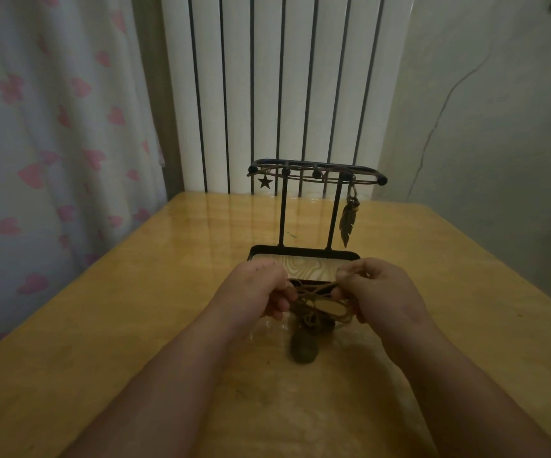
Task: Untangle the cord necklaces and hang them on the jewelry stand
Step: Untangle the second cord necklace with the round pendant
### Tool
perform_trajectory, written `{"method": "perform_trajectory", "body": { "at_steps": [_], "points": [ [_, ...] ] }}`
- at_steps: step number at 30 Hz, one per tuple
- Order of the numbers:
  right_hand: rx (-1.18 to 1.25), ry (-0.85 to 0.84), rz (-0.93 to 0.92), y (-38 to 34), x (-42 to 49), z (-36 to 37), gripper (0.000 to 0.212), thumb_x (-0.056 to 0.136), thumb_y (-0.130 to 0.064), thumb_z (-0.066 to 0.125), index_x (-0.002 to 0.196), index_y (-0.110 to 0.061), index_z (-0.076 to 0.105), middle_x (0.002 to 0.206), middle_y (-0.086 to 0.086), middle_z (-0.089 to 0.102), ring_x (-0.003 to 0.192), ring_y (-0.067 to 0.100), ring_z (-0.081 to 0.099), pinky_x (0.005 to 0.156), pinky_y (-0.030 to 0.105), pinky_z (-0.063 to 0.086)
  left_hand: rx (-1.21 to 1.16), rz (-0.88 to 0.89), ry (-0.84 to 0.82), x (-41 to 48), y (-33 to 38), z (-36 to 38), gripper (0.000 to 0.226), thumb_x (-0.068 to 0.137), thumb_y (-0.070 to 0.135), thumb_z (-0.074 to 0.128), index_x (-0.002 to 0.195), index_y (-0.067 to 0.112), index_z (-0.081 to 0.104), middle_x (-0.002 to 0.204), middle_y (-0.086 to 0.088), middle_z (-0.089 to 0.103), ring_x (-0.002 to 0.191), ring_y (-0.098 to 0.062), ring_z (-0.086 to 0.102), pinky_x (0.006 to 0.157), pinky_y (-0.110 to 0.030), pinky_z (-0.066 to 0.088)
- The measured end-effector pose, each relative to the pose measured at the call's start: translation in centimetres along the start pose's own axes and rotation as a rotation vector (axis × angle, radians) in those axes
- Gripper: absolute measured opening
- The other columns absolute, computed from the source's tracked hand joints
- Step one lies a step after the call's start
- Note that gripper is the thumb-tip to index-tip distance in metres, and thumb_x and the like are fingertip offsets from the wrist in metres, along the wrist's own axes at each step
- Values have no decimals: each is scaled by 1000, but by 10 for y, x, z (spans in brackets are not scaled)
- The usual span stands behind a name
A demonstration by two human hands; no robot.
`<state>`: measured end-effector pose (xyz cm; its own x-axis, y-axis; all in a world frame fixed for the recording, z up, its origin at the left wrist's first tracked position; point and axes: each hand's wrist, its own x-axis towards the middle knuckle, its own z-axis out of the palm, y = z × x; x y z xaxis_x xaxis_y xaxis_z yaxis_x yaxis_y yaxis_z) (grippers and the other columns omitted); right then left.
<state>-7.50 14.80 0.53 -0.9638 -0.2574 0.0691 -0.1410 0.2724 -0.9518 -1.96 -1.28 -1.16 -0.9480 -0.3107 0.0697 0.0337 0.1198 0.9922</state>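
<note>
A black metal jewelry stand [282,213] with a wood-lined base tray stands mid-table. Brown cord lies draped along its top rail, with a star pendant [265,182] hanging at the left and a feather pendant [347,223] at the right. In front of the tray, a tangle of brown cord necklaces [314,300] is stretched between my hands. My left hand [254,289] pinches its left side and my right hand [380,292] pinches its right side. A dark pendant or its shadow [304,348] hangs blurred below the tangle, just above the table.
The yellow wooden table [118,325] runs back to a white ribbed radiator [284,77]. A heart-patterned curtain [52,127] hangs at the left; a plain wall is at the right.
</note>
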Motion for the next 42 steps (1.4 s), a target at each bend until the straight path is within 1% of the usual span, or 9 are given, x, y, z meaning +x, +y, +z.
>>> {"method": "perform_trajectory", "body": {
  "at_steps": [5, 10, 14, 18, 23, 28, 35, 38, 42],
  "points": [
    [153, -172, 14, -1, -1, 3, 45, 77, 11, 60, 110, -19, 60, 113, 6, 63, 99, 22, 63, 74, 33, 58, -7, 2, 9, 0, 1, 0, 29, 87, -1, 48, 65, 12, 60, 66, -6, 67, 62, -21, 61, 58, -34, 48],
    [-423, -176, -382, 4, -7, 10, 33, 70, -28, 80, 95, -42, 63, 111, -24, 50, 109, 4, 47, 96, 33, 45, 15, 9, 20, 1, -1, -1, 28, 85, 0, 50, 63, 14, 60, 66, -7, 66, 61, -22, 59, 58, -35, 46],
    [-514, -60, -474, 6, -8, 17, 9, 85, -32, 68, 92, -37, 69, 85, -22, 57, 87, 2, 55, 79, 27, 51, 43, 6, 31, 1, -1, -1, 28, 85, 3, 48, 61, 14, 58, 64, -7, 65, 61, -21, 56, 59, -35, 44],
    [-273, -69, -391, 7, -6, 14, 12, 88, -25, 65, 84, -35, 69, 81, -13, 67, 79, -1, 62, 63, 14, 47, 21, -52, 55, 1, -5, -1, 23, 86, 7, 49, 67, 12, 60, 71, -9, 69, 63, -20, 60, 61, -35, 49],
    [242, -116, -179, 3, -2, 8, 14, 81, -15, 61, 69, -16, 66, 76, 3, 68, 79, 21, 64, 70, 34, 49, -85, -144, 124, 4, -6, -2, 18, 85, 4, 53, 72, 12, 61, 68, -9, 65, 60, -18, 56, 55, -31, 47],
    [553, -295, -48, 1, -2, 4, 7, 67, -15, 47, 71, -10, 49, 61, 2, 49, 61, 18, 40, 62, 34, 33, -124, -189, 80, 1, -2, 2, 19, 85, 2, 55, 86, 10, 72, 71, -6, 60, 64, -16, 50, 54, -26, 42],
    [125, -121, -115, 0, -3, 1, 4, 84, -10, 65, 80, -9, 67, 68, 0, 64, 57, 2, 57, 58, 22, 40, -205, -230, 125, 1, -1, 0, 18, 83, -1, 53, 80, 5, 70, 70, -8, 57, 64, -18, 50, 55, -28, 44],
    [56, -36, -116, 1, -2, 0, 9, 83, -6, 62, 83, -12, 69, 80, 7, 67, 69, 12, 57, 60, 24, 42, -204, -204, 120, 2, -3, -2, 13, 86, 8, 57, 80, 8, 69, 73, -7, 59, 68, -19, 53, 59, -31, 44],
    [100, -141, -124, -3, -5, -4, 13, 87, -13, 58, 91, -14, 70, 69, 0, 61, 63, 9, 52, 55, 21, 38, -185, -169, 105, 4, -4, -2, 13, 90, 15, 58, 84, 11, 69, 84, -9, 67, 73, -19, 57, 58, -31, 42]
  ]
}}
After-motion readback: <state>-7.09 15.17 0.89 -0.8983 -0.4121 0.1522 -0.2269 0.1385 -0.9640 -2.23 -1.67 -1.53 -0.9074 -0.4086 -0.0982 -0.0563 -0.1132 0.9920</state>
